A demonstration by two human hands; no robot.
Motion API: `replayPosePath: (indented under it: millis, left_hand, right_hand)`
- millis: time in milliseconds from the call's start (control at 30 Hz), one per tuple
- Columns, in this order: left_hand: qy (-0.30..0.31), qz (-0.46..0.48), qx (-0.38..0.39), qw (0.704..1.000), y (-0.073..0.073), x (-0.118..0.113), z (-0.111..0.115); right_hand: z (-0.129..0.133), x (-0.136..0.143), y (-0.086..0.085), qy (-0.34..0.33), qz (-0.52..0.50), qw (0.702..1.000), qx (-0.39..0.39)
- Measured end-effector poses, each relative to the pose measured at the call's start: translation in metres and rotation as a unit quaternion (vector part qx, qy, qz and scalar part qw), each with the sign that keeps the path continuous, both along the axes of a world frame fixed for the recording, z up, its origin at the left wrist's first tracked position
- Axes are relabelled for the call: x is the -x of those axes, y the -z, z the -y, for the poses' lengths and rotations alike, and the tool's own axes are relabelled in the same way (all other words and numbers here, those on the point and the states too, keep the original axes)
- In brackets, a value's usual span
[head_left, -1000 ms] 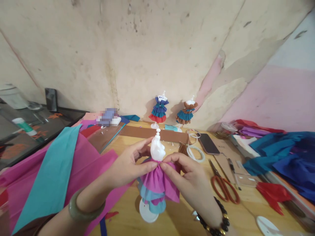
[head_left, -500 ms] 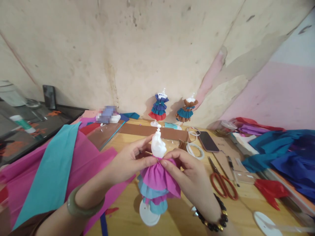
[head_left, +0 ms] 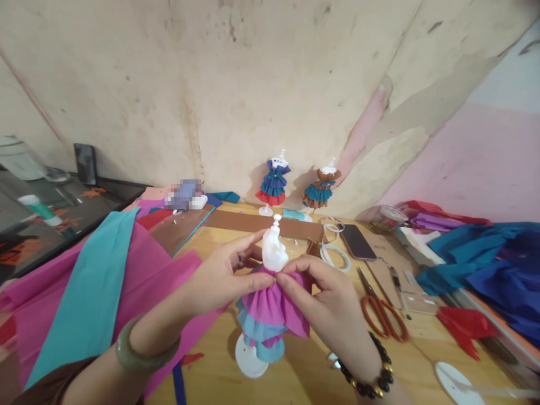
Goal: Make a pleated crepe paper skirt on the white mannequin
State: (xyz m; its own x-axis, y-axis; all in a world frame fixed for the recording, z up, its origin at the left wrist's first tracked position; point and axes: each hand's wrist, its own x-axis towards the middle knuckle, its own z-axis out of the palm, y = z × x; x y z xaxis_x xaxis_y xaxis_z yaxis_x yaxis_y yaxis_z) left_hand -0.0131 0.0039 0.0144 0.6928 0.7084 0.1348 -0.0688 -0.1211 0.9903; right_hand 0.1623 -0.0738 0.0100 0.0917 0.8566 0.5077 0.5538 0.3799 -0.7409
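A small white mannequin (head_left: pixel 274 251) wears a tiered skirt (head_left: pixel 270 306) of pink and light blue layers, with a round white base (head_left: pixel 251 357) below. My left hand (head_left: pixel 236 270) pinches the skirt's waist from the left, thumb in front, the other fingers partly hidden behind the figure. On the right side, my right hand (head_left: pixel 323 289) grips the pink waist edge between thumb and index finger. Both thumb tips nearly meet at the front of the waist.
Two dressed mannequins (head_left: pixel 274 183) (head_left: pixel 319 188) stand by the wall. Orange-handled scissors (head_left: pixel 383 315), a phone (head_left: pixel 358 242) and white rings (head_left: pixel 335 257) lie right. Pink and turquoise sheets (head_left: pixel 90 287) spread left; blue cloth (head_left: pixel 506 281) lies far right.
The mannequin's top has shifted slightly right and its base slightly left and up, so its tilt has changed. Both hands keep hold of the waist.
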Motion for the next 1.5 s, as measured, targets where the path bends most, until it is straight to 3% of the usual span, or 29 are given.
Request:
replayPosePath:
  millis: [267,400,567,700,867,1033,1167,1500]
  left_hand:
    - [-0.056,-0.011,0.013,0.998,0.001,-0.003,0.003]
    - [-0.056,-0.024,-0.012,0.998,0.001,-0.003,0.0]
    - [-0.045,-0.03,-0.02,0.998,0.002,-0.001,-0.002]
    - [-0.047,-0.026,-0.025,0.998,0.003,0.0,-0.003]
    - [-0.082,-0.024,-0.003,0.996,0.002,-0.002,-0.005]
    - [-0.128,-0.021,-0.001,0.992,0.002,-0.002,-0.005]
    - [-0.144,-0.024,0.0,0.989,0.001,-0.002,-0.004]
    - [-0.187,-0.05,-0.022,0.981,-0.01,0.0,0.0]
  right_hand:
    - [-0.002,0.0,0.0,0.0,-0.01,1.0,0.018]
    - [-0.004,0.0,0.003,-0.001,-0.041,0.998,0.047]
    - [-0.007,-0.006,0.004,-0.064,-0.077,0.991,0.083]
    - [-0.008,-0.011,0.003,-0.07,-0.074,0.99,0.097]
    - [-0.001,-0.011,-0.004,-0.052,0.054,0.997,-0.021]
    - [0.008,-0.003,-0.005,-0.092,0.19,0.969,-0.132]
    - [0.008,0.006,0.002,-0.024,0.269,0.937,-0.223]
    - [0.012,0.019,0.005,-0.003,0.334,0.897,-0.291]
